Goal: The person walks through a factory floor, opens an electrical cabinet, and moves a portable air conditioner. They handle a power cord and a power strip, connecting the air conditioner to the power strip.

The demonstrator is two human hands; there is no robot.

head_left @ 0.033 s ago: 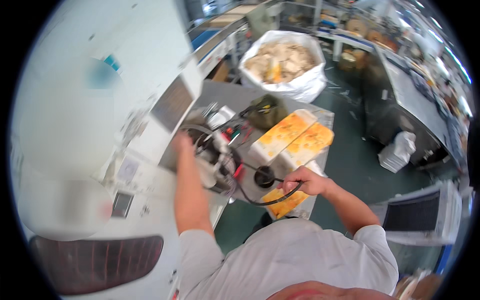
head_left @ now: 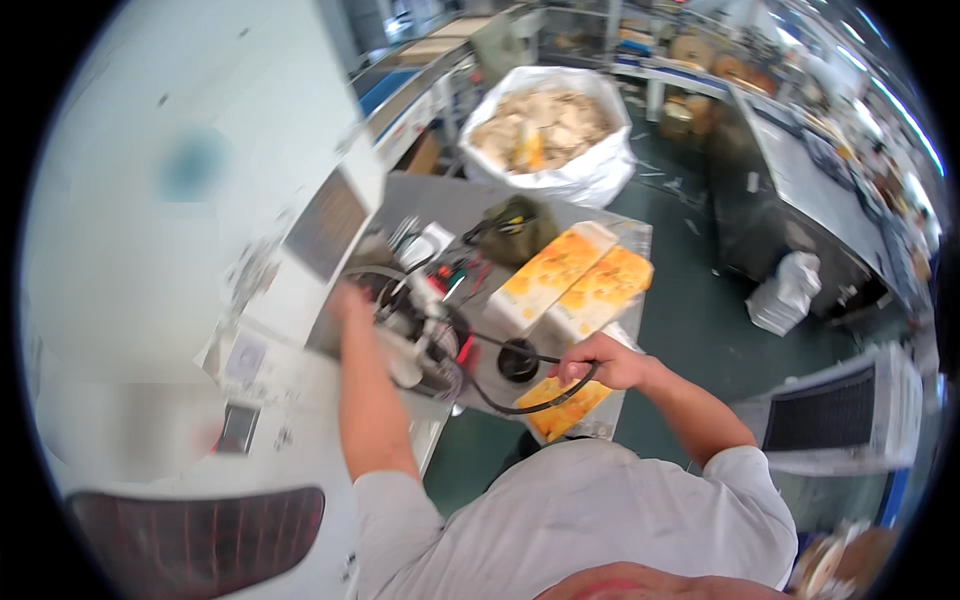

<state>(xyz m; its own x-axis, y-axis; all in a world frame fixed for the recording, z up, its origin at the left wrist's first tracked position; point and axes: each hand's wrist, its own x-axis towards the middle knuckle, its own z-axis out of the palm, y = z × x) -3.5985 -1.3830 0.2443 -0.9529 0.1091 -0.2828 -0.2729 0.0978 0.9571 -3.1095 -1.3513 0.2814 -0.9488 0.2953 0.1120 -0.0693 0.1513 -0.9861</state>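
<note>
My right hand is closed around a black cable, which bends in a loop over the grey metal table. From there the cable runs left toward a cluster of wires and grey-white parts. My left hand reaches to the far side of that cluster, beside the white machine panel; motion blur hides its fingers. Under the cable stands a round black container. Yellow-and-white printed boxes lie behind my right hand, and another yellow printed piece lies beneath the cable.
A dark green cloth bag rests behind the boxes. Beyond the table stands a big white sack full of tan scraps. A large white machine body fills the left side. At right are a metal bench and a framed dark panel.
The whole view has shifted slightly, so the table and sack appear a little farther left. My left hand also appears slightly farther left and lower; my right hand keeps its grip on the cable.
</note>
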